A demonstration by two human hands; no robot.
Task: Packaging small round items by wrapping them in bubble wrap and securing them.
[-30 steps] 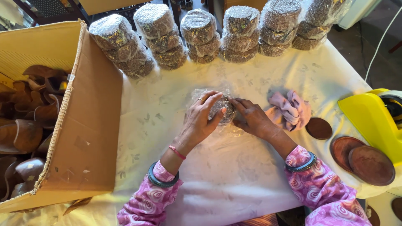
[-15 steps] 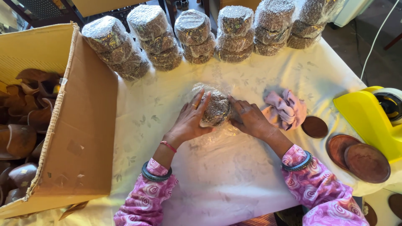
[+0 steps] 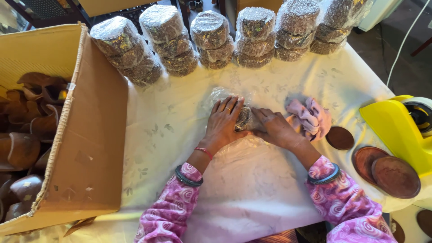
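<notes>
Both hands (image 3: pixel 249 123) now flatter, fingers (image 3: pixel 229 105) over wrapped bundle (image 3: pixel 244 118).

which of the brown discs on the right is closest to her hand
The small dark disc lying alone beside the pink cloth; the two larger ones overlap farther right.

table (image 3: pixel 180 135) w/ white leaf-print cloth. back edge: row of plastic-wrapped round stacks (image 3: pixel 211 40), side by side. left: big open cardboard box (image 3: pixel 90 135) w/ brown pieces inside. centre: clear plastic sheet (image 3: pixel 252 180) spread flat, small wrapped bundle (image 3: pixel 244 118) on it under both hands. just right of that, crumpled pink cloth (image 3: pixel 309 116). right side: yellow tape dispenser (image 3: pixel 400 130), one small dark brown disc (image 3: pixel 340 137), two larger brown discs (image 3: pixel 387 171) overlapping nr the edge.
</notes>
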